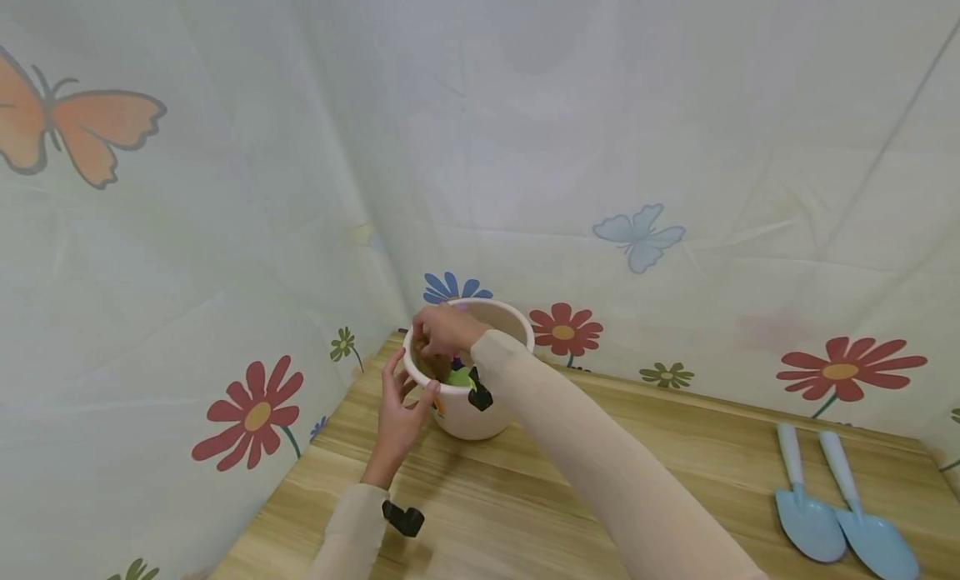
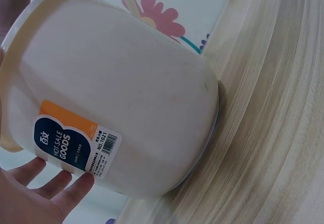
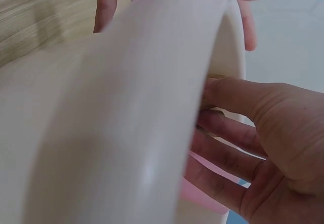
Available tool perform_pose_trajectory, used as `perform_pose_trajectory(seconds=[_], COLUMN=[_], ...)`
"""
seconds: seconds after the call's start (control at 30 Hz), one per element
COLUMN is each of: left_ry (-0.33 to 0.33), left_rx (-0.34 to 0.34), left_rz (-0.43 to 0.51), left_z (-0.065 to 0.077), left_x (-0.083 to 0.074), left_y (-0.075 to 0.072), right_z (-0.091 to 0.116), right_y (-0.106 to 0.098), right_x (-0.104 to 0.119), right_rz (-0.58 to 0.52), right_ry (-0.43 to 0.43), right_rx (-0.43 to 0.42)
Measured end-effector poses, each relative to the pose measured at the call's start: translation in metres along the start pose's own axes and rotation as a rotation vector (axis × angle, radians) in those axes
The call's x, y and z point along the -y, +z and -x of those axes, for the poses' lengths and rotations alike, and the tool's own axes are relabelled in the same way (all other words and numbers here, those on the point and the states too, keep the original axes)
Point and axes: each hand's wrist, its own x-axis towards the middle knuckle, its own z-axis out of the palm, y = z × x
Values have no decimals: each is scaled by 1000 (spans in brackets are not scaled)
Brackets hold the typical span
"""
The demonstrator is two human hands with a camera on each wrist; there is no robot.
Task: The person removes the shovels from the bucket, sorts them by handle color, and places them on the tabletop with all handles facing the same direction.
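The wooden table (image 1: 705,447) is the largest thing, and at its back corner the white bucket (image 1: 471,417) stands upright. Two pale-blue trowels (image 1: 812,526) lie well apart, to its right. The left hand (image 1: 400,413) is clamped on the bucket at its rim. The right hand (image 1: 448,330) reaches inside, fingers bent; whether they pinch something, I cannot tell. Smallest, a green piece (image 1: 459,378) lies within. I judge the step is handling contents; the next move probably calls for a steady bucket and careful lifting of the right fingers.
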Motion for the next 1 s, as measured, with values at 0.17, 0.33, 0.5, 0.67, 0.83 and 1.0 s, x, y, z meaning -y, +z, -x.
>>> perform_pose_trajectory(seconds=[0.17, 0.33, 0.5, 0.67, 0.83, 1.0], left_ry=[16, 24, 6, 7, 13, 16], left_rx=[-13, -15, -22, -26, -30, -29], left_rz=[-2, 5, 3, -4, -11, -2], left_z=[0, 1, 3, 3, 2, 2], left_x=[4, 4, 5, 5, 3, 2], left_y=[3, 4, 4, 3, 2, 2], right_z=[1, 5, 11, 17, 21, 27], right_y=[0, -2, -6, -12, -16, -19], right_x=[-2, -2, -3, -5, -8, -12], right_rz=[-1, 2, 25, -40, -154, -237], right_ry=[-3, 8, -13, -17, -14, -26], right_rx=[-2, 2, -2, -1, 3, -22])
